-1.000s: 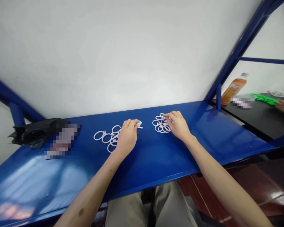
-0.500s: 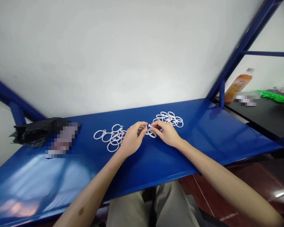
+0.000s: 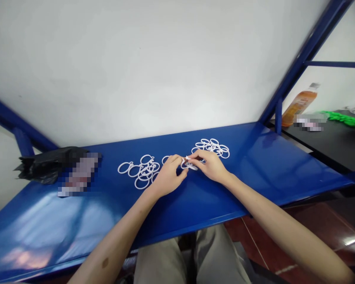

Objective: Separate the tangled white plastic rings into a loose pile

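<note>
My right hand (image 3: 210, 165) pinches a white ring (image 3: 187, 158) by its small end, just right of my left hand (image 3: 169, 174), which stands loosely spread.

Smooth white rings (image 3: 146, 172), plastic to my eye, lie against a glossy, light-reflecting blue tabletop (image 3: 195, 207); the bag (image 3: 47, 165) at left is thin, crinkled black plastic. The far wall (image 3: 150, 75) is smooth and matt, the near trousers (image 3: 161, 262) dull cloth, the floor tiles (image 3: 328, 232) at right polished.
</note>
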`<action>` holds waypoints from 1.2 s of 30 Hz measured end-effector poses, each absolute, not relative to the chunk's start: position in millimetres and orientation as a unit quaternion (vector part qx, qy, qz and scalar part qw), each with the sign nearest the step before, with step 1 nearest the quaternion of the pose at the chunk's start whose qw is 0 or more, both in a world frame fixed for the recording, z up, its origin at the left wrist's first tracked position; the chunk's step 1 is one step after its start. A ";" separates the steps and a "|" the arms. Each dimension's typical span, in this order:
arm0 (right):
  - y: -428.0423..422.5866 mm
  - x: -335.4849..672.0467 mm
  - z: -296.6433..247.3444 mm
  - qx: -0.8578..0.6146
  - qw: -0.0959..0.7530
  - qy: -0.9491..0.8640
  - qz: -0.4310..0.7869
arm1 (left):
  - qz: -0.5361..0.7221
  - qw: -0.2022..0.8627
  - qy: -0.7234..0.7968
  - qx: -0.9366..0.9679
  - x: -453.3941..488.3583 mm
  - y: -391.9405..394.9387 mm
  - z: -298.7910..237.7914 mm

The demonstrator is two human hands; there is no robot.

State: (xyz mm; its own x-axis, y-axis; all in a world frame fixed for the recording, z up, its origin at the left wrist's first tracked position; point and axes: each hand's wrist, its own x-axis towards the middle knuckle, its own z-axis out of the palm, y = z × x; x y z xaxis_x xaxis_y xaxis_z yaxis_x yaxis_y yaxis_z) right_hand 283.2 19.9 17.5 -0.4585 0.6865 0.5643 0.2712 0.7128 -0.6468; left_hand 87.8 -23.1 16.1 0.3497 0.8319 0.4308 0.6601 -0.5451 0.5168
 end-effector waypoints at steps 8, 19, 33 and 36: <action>22.0 286.6 15.9 -0.306 0.447 -0.814 0.209 | 0.321 0.106 0.483 0.808 84.1 -18.9 13.5; 30.2 292.1 8.5 -0.289 0.376 -0.878 0.063 | 0.330 0.008 0.552 0.766 77.5 -18.4 17.7; 17.1 282.3 17.0 -0.287 0.408 -0.841 0.208 | 0.399 0.176 0.538 0.722 88.5 -25.6 26.7; 14.4 282.1 17.2 -0.288 0.392 -0.847 0.215 | 0.393 0.135 0.513 0.751 89.3 -29.1 29.3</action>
